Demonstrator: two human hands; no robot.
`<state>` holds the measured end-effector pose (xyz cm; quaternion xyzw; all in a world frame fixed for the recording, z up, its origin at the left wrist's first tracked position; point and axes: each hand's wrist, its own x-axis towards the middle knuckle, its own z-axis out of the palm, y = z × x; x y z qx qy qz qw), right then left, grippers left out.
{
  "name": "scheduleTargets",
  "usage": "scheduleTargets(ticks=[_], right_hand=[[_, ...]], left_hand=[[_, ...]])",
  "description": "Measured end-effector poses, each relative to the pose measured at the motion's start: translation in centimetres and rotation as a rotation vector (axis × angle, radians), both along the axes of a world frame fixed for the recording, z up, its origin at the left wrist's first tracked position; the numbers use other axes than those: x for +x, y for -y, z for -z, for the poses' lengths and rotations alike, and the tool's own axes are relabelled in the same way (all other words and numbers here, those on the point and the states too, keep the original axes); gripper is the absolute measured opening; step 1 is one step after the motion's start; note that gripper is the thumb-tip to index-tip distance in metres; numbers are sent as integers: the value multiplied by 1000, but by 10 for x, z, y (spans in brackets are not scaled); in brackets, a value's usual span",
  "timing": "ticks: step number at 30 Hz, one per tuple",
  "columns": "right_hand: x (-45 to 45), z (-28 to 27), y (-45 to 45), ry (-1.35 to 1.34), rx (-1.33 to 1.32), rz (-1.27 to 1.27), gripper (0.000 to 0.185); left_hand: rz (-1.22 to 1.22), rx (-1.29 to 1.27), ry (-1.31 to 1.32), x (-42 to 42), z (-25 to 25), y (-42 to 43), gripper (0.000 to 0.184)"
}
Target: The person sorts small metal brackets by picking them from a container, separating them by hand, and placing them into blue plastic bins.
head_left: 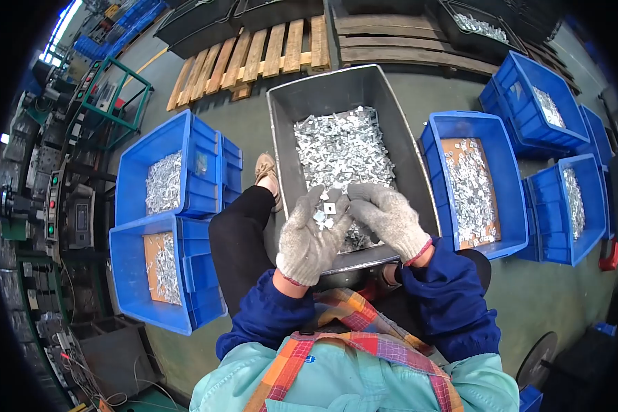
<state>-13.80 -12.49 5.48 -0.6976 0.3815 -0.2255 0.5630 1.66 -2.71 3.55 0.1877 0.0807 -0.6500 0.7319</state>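
My left hand point(307, 244), in a grey knit glove, is turned palm up and cupped around several small square metal pieces point(329, 209), at least one with a hole in it. Close beside it, my right hand point(391, 218) wears a matching glove with a red cuff edge. Its fingers are curled together at the left fingertips; what they pinch, if anything, cannot be made out. Both hands are over the near end of a dark grey bin point(290, 110), between my legs. A heap of loose small metal pieces point(347, 147) fills its bottom.
Blue crates point(475, 121) with more metal pieces stand to the right, some stacked. On the left are two more blue crates point(134, 226), partly filled. Wooden pallets point(254, 58) lie beyond the bin. Machinery with a button panel point(53, 199) lines the far left.
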Motion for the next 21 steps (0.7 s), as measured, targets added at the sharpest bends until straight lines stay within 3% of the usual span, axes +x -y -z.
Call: scheduleTargets(ticks=[1,5,9,11,14,21], right_hand=[[2,7,0,30,-152,-10,35],[1,-5,0,-206,-178,-197,40],[1,6,-9,-195,-329,-172,39],[0,22,-10,-159,-440,-148,39],[-3,22,-8,-161,-441,-158,36],[-7,13,2,-94,-68,-108,37]], left_hand=[[11,-8,2,-2,0,1,43],[33,10,79,-10,-7,4,53],[176,-118,145,-5,5,-5,64],[153,-41,186,-9,5,-7,67],[141,32,215,-14,-4,-7,69],[112,63,141,-17,-10,-7,66]])
